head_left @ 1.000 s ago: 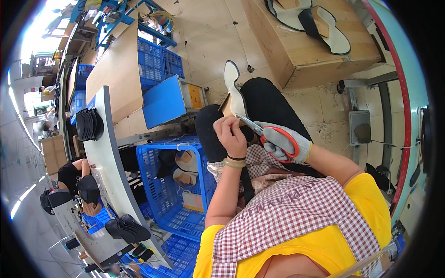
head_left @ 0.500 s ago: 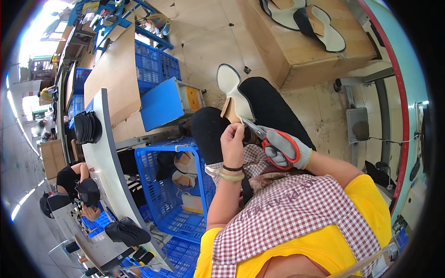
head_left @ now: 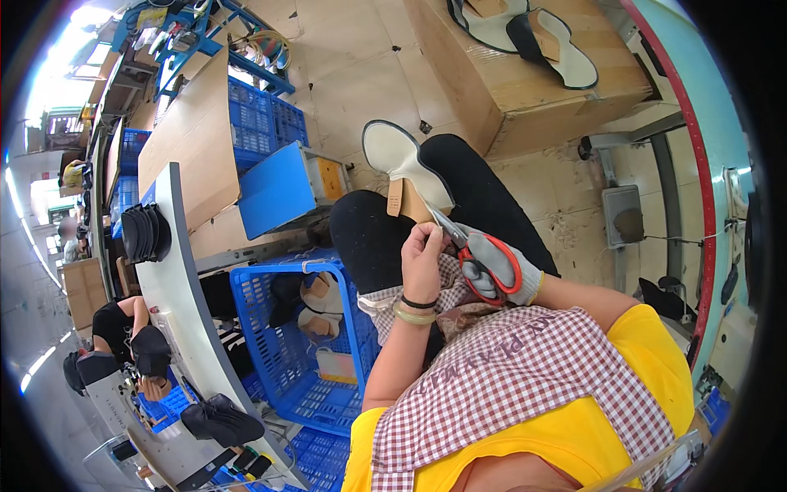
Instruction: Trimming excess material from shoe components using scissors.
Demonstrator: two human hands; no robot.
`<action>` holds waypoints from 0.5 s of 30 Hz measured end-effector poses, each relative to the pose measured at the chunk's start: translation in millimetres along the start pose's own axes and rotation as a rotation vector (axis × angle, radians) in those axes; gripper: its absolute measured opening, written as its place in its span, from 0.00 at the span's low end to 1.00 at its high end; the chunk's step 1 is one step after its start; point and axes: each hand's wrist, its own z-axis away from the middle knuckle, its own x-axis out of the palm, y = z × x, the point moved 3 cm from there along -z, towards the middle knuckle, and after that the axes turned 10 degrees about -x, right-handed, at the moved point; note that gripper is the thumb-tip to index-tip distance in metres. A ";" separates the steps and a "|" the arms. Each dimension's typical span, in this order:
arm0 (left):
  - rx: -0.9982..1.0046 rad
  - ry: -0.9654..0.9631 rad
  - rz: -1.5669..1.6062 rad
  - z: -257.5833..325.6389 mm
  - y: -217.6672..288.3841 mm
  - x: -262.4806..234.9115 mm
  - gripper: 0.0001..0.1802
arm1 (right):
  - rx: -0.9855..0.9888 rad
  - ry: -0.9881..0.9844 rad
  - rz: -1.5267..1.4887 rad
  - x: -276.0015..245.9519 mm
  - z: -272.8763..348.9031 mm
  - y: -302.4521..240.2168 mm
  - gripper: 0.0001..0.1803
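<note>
My left hand [head_left: 423,258], bare with a black band and a pale bangle at the wrist, pinches the near edge of a shoe upper [head_left: 392,150]. The upper has a cream lining, a dark rim and a tan insole-like part with a small tag, and it lies over my knees. My right hand [head_left: 494,264], in a grey-white glove, grips red-handled scissors [head_left: 514,261]. Their blades meet the upper's near edge beside my left fingertips. How far apart the blades are is hard to make out.
On my left stands a blue crate [head_left: 283,385] with shoe parts inside. Beyond it runs a pale workbench [head_left: 182,246] bearing stacked black pieces [head_left: 146,233]; another person [head_left: 123,328] works there. At the far right, a cardboard box [head_left: 525,115] carries more uppers [head_left: 566,61].
The whole view has shifted slightly left. Both hands stay at the upper's near edge, and the upper has tilted a little to the left. The scissors' handles look slightly closer together.
</note>
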 end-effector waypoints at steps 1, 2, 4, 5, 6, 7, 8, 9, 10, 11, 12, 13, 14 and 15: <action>-0.006 -0.019 0.020 0.8 0.8 0.6 0.06 | -0.004 0.039 0.030 0.2 -0.3 0.7 0.31; -0.013 -0.039 0.040 1.2 1.7 1.3 0.06 | -0.006 0.042 0.033 0.4 -0.3 1.5 0.31; -0.023 -0.061 0.054 0.3 1.1 -1.3 0.06 | -0.036 0.017 0.022 2.3 -0.9 3.0 0.30; -0.035 -0.081 0.066 -0.1 0.5 -1.9 0.05 | -0.038 0.017 0.027 1.1 -2.1 5.5 0.30; -0.032 -0.086 0.068 -0.7 0.0 -2.1 0.05 | -0.027 0.038 -0.014 -0.7 -4.1 8.1 0.27; -0.032 -0.099 0.076 -1.1 -0.7 -1.8 0.05 | -0.016 0.059 -0.054 -1.8 -4.9 9.5 0.25; -0.032 -0.111 0.084 -1.2 -1.5 -1.2 0.05 | -0.020 0.059 -0.049 -1.6 -4.6 10.5 0.25; -0.028 -0.116 0.087 -1.0 -1.9 -0.2 0.05 | -0.014 0.091 -0.060 1.6 -4.6 10.2 0.23; -0.020 -0.112 0.062 -0.2 -2.5 0.9 0.04 | -0.007 0.122 -0.071 4.4 -5.4 9.9 0.20; -0.012 -0.108 0.037 0.6 -2.7 1.4 0.04 | -0.011 0.122 -0.066 7.1 -7.7 8.8 0.20; -0.010 -0.114 0.039 1.4 -4.5 0.1 0.04 | -0.022 0.151 -0.060 9.3 -9.3 7.2 0.19; -0.006 -0.112 -0.039 1.9 -6.0 -1.6 0.04 | -0.033 0.179 -0.055 10.4 -10.4 5.6 0.18; -0.001 -0.109 -0.116 2.4 -7.7 -3.3 0.05 | -0.037 0.182 -0.050 8.3 -13.9 8.0 0.18; 0.001 -0.114 -0.114 2.6 -8.4 -4.6 0.05 | -0.070 0.197 -0.064 6.1 -19.7 10.0 0.18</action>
